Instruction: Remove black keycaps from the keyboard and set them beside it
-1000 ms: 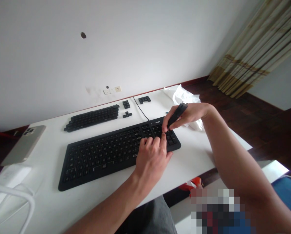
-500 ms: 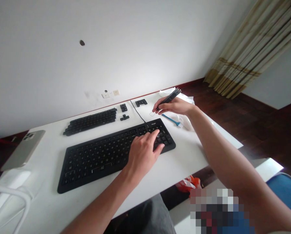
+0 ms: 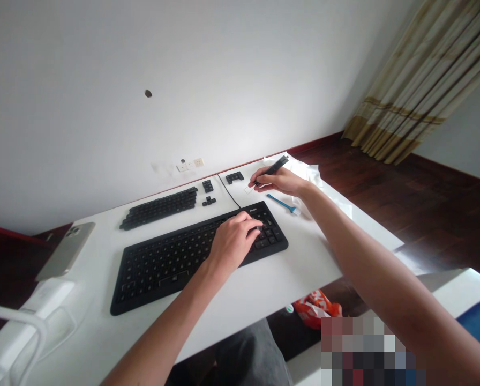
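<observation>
My left hand [image 3: 232, 238] rests over the right part of a black keyboard [image 3: 151, 301], at its number pad. Its thumb and index finger close on a small dark keycap [image 3: 258, 227], partly hidden by the fingers. Most of the keyboard shows bare switches; keycaps remain at the number pad. Above the table, past the keyboard's top right corner, my right hand [image 3: 278, 179] is wrapped around the black handle of a keycap puller [image 3: 275, 165]. The puller's thin wire loops point down and left, holding no visible keycap.
Removed keycaps [image 3: 159, 208] lie in rows behind the keyboard, with smaller groups beside them. A blue brush [image 3: 280, 202] and white tissue [image 3: 310, 172] lie right. A phone [image 3: 69, 249] and power strip [image 3: 43, 303] sit left. A cable [image 3: 229, 191] runs back from the keyboard.
My left thumb and index finger have come together at the number pad. My right hand has shifted slightly left with the keycap puller. The camera view has shifted a little.
</observation>
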